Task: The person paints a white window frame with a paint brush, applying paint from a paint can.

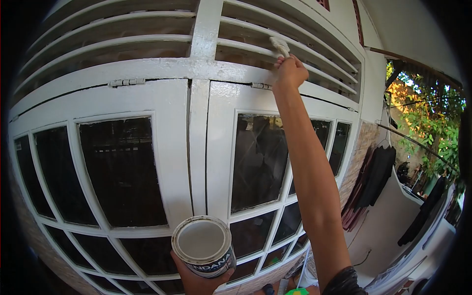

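Observation:
My right hand (291, 72) is raised high with its fingers closed round a paintbrush (280, 46) coated in white paint. The bristles overlap the white louver slats (255, 24) above the window, to the right of the centre post. Low in front of me, my left hand (199, 281) grips an open paint can (209, 255) from below and the side. White paint (201, 239) shows inside its round rim, and a dark label wraps its front.
White-framed windows (199, 113) with dark glass panes fill the wall ahead. Metal hinges (127, 82) sit along their top edge. At the right, dark clothes (378, 169) hang on hangers near a white wall, with leafy plants (430, 123) beyond.

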Demonstrator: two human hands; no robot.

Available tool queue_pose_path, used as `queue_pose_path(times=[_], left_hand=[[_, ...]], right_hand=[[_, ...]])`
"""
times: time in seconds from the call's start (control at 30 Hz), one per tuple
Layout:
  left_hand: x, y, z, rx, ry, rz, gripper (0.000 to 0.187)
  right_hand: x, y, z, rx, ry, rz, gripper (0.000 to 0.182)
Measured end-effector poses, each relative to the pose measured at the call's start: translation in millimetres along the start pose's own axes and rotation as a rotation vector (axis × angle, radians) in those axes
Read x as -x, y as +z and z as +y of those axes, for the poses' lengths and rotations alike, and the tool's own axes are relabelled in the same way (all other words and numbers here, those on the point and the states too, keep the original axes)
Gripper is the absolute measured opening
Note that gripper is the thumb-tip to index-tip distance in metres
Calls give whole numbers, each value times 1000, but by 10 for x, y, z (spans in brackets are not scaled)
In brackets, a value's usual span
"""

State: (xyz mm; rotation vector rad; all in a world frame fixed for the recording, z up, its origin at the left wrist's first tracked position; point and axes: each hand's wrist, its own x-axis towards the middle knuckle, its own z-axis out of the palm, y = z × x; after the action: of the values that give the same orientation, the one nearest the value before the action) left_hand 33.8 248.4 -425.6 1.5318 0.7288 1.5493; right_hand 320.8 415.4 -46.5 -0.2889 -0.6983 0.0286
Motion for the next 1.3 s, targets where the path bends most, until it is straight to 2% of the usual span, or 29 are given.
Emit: queue_pose_path(times=[0.2,0.3,0.37,0.43,0.57,0.67,0.8,0.9,1.03,1.23,1.3], left_hand=[[42,-79,-93,65,-28,70,126],[39,-142,-86,5,-20,73,127],[9,-165,-20,-88,23,57,127],[19,-134,-80,44,-18,76,127],[38,-139,-119,58,-63,74,127],[24,-128,-96,129,-67,81,126],[-9,-213,-6,-24,14,57,127],[6,-279,-13,-21,-9,67,127],[15,-335,3,9,-50,77,126],[57,-300,-69,106,-86,107,125],[52,-275,-48,133,-98,109,124]], right_hand=[[395,364,85,-47,84,-244,27],[568,376,22,70,96,-425,25],[551,398,27,3,112,-311,26],[393,364,55,-134,160,-138,28],[193,330,117,-190,137,87,31],[407,416,29,-148,90,270,29],[282,316,-25,-182,143,423,34],[243,235,-3,-98,59,336,32],[205,235,-164,-15,194,243,21],[323,392,-258,-45,278,93,17],[418,485,-276,-40,293,-77,21]])
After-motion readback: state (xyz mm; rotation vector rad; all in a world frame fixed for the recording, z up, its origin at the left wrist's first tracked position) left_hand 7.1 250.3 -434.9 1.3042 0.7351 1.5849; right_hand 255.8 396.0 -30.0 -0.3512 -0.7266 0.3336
